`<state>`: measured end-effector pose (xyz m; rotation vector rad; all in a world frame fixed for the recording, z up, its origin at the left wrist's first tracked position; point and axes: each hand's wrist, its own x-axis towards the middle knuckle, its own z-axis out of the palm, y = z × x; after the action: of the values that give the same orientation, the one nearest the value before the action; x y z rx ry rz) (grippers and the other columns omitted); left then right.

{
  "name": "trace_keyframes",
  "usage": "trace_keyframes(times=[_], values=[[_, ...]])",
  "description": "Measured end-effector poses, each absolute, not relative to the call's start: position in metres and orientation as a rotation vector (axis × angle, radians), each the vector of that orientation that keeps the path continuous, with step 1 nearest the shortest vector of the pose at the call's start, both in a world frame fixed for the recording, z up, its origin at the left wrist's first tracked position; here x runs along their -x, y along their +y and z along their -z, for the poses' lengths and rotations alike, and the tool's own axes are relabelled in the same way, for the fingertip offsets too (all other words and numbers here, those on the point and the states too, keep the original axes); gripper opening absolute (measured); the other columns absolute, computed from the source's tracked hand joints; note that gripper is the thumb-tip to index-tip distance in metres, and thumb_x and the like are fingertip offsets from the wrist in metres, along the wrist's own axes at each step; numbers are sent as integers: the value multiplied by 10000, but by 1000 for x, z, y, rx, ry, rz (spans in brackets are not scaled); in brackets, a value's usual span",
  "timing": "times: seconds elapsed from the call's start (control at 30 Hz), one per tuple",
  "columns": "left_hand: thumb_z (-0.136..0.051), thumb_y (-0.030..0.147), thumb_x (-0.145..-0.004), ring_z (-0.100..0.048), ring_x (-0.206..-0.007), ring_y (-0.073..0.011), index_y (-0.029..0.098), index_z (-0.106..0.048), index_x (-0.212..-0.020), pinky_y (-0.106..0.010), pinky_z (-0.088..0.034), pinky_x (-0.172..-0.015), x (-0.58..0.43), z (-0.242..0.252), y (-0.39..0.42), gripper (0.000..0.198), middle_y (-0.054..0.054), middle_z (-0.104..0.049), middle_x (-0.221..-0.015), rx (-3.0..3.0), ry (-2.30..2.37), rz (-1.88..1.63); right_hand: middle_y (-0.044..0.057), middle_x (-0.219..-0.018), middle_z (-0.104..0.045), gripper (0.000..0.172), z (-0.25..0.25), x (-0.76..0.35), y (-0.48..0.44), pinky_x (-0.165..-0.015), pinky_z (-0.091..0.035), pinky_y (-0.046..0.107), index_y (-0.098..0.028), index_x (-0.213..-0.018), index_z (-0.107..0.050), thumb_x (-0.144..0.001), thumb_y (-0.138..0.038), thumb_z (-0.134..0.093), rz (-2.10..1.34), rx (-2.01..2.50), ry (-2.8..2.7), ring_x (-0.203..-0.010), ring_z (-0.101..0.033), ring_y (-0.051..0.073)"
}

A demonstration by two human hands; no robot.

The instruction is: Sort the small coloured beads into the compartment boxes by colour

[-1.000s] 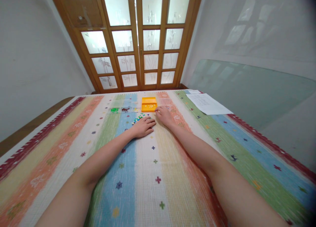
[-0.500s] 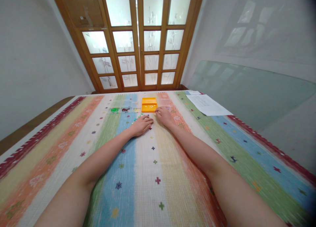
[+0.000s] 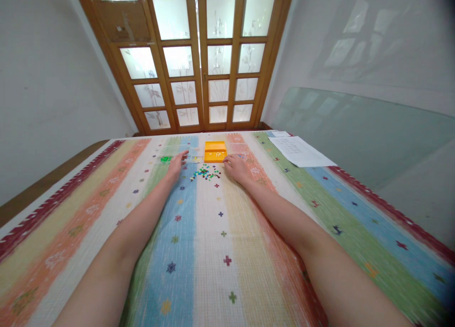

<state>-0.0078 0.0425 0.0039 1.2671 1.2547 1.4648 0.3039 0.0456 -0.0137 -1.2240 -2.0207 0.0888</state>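
Note:
My left hand [image 3: 175, 167] is over the clear compartment box [image 3: 195, 162], at the section with dark red pieces. Its fingertips point right and look slightly apart; no piece can be made out between them. Bent fingers of my right hand [image 3: 235, 167] rest at the right front corner of an open orange box [image 3: 215, 159], apparently gripping its edge. Small white pieces lie inside that box, and its lid stands back. Between my hands, a loose pile of small mixed-colour pieces [image 3: 205, 172] is spread on the cloth. Green pieces [image 3: 166, 159] fill the clear box's left section.
A striped, patterned tablecloth [image 3: 209, 260] covers the table. Printed paper sheets [image 3: 300, 151] lie at the far right. Beyond the table stand wooden doors with glass panes [image 3: 202, 99], and a glass panel [image 3: 355, 128] leans along the right wall.
My left hand has moved left and away from me, from the loose pile to the clear box, uncovering the pile. My right hand has stayed at the orange box.

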Motion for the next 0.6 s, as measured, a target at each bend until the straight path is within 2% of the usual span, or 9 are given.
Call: trace_keyframes(times=[0.07, 0.17, 0.4, 0.6], values=[[-555, 395, -967, -699, -1027, -201, 210, -723, -1219, -310, -566, -836, 14, -7, 45, 355, -123, -698, -1278, -1042, 1186, -1491, 113, -1069, -735, 216, 13, -304, 45, -966, -473, 397, -192, -962, -766, -947, -139, -557, -93, 1224, -2024, -1042, -626, 263], [-594, 379, -944, -709, -901, -161, 179, -685, -1266, -281, -562, -782, 19, -9, 44, 390, -122, -697, -1212, -882, 1130, -1501, 107, -1057, -734, 212, 13, -304, 45, -966, -473, 393, -198, -956, -765, -945, -132, -564, -97, 1227, -2026, -1041, -628, 261], [-592, 370, -988, -719, -848, -139, 169, -594, -1324, -278, -564, -784, 23, -7, 46, 391, -108, -678, -1198, -791, 1128, -1510, 109, -1066, -737, 219, 13, -305, 45, -965, -481, 389, -192, -966, -769, -949, -130, -559, -100, 1223, -2035, -1046, -633, 260], [-576, 335, -991, -683, -839, -141, 167, -675, -1243, -261, -550, -749, 24, 8, 54, 318, -102, -703, -1235, -1076, 1216, -1451, 116, -1114, -731, 228, 9, -303, 37, -993, -487, 392, -187, -1003, -772, -979, -143, -550, -101, 1169, -2094, -1074, -639, 254]])
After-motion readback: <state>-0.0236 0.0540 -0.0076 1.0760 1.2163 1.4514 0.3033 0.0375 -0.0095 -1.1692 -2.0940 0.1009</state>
